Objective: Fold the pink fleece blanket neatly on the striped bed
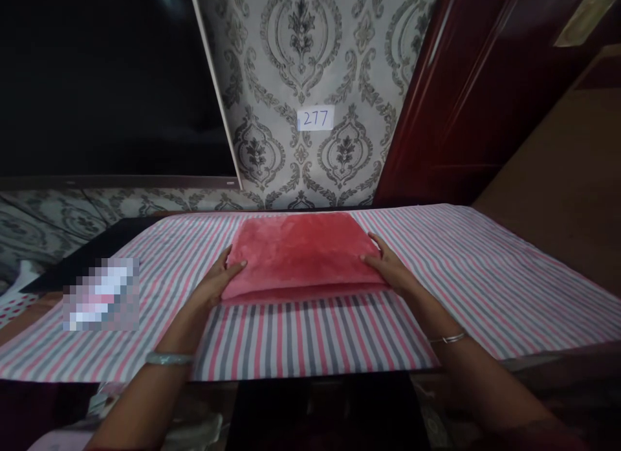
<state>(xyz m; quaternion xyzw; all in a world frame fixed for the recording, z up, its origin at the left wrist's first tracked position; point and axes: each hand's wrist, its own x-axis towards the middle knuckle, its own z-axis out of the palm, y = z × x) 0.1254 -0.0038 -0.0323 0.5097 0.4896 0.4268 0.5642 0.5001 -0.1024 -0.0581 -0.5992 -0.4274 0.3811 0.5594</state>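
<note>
Head view: left hand (pixel 217 279) flat against the left edge of a folded red towel (pixel 303 252), fingers spread, thumb lying on the plush top; right hand (pixel 388 266) pressed to the right edge likewise, fingers extended along the side, not curled round the cloth; both open and touching, neither clasping; pale bangle (pixel 169 358) on the left wrist, thin metal bangle (pixel 449 338) on the right; towel lying flat, centred toward the far side of a striped cloth (pixel 310 338) in pink, grey and white, lower layer peeping out along the near edge; patterned wallpaper (pixel 301 63) behind, bearing a small paper label (pixel 315 118) marked 277; dark screen (pixel 97 82) upper left; dark red door (pixel 475 95) to the right.
</note>
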